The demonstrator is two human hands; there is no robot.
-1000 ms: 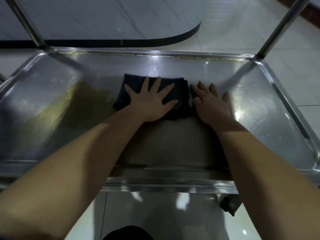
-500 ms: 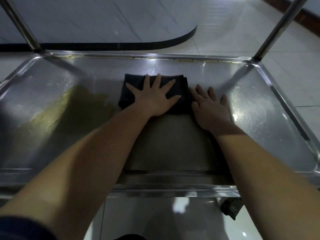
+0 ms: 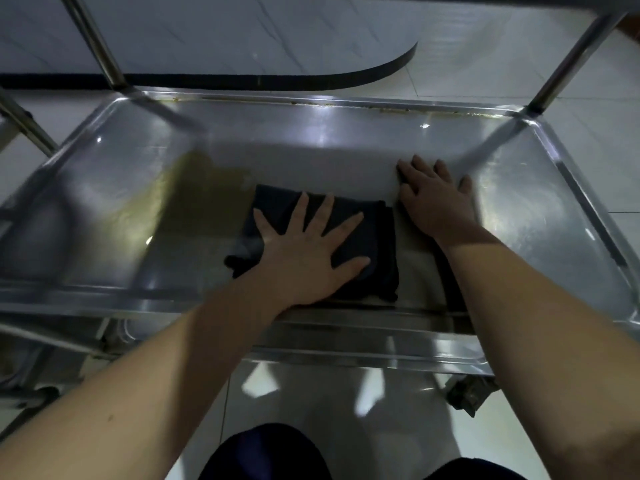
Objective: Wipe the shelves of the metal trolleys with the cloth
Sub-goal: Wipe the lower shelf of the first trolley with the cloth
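My left hand (image 3: 304, 252) has just pulled the cloth (image 3: 381, 237) back toward me. A moment ago the cloth was out in the middle of the shelf (image 3: 519, 202). Now it sits by the shelf's near rim. So one stripe down the middle of the shelf has been wiped, and I think the sides come next.

My left hand lies flat on the cloth with its fingers spread wide, pressing down and not grabbing. My right hand (image 3: 434, 199) lies flat on the bare shelf, just right of its middle, and holds nothing.

The cloth is dark, soft and folded into a thick square. The shelf is hard, shiny metal, like a shallow tray with a raised rim. A yellow-brown smear (image 3: 197, 188) dirties the shelf's left half.
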